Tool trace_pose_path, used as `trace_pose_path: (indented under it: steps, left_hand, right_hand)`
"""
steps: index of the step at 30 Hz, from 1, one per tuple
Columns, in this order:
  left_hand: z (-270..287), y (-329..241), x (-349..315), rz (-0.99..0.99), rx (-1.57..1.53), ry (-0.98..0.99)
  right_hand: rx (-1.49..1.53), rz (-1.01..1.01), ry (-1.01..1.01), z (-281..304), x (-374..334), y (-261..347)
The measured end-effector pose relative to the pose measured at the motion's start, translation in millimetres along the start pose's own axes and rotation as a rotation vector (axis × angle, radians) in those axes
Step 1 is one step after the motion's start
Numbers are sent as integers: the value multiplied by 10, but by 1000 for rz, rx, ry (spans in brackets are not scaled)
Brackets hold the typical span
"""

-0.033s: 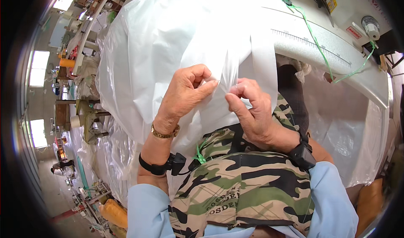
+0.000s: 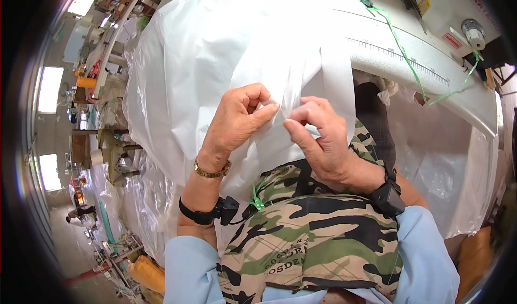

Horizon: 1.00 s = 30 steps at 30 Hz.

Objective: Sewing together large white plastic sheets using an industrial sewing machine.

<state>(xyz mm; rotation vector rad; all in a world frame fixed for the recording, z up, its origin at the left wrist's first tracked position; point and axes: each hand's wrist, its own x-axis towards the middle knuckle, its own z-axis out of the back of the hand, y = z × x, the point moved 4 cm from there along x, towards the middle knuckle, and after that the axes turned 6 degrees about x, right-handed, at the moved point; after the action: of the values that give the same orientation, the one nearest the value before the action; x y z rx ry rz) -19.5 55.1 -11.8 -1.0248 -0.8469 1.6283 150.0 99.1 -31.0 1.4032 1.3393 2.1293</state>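
beyond our camouflage apron (image 2: 318, 239), a large white plastic sheet (image 2: 194, 78) spreads out, with a ruler-marked table edge (image 2: 398, 70) to its right. between our hands, a narrow gathered fold (image 2: 291, 91) of the sheet runs lengthwise away from us. our left hand (image 2: 237, 115), just left of the fold, pinches the sheet between thumb and forefinger. our right hand (image 2: 325, 134), just right of it, has thumb and forefinger curled close together; we cannot tell whether they grip anything. neither hand looks plainly nearer the fold.
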Motion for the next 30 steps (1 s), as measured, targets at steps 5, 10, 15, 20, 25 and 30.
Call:
trace_pose_path:
  steps: [5,10,15,20,25,30]
  left_hand:
    - [16,53,-20,11,-67,19]
    - [-37,88,-17,-39,-76,2]
    - [11,105,-6,-53,-78,6]
    - [-2,115,-19,1,-172,-20]
    - [18,71,27,-13,-281,-74]
    - [22,-17,124,-142,-102,-166]
  right_hand:
    - [-274,-23,297,-143,135,15]
    - [-304,163,259,-192,189,109]
    - [-421,64,573,-285,216,60]
    - [-474,311,495,-297,223,90]
    - [-491,402,468,-362,173,52]
    - [-165,186,223,-240,101,-91]
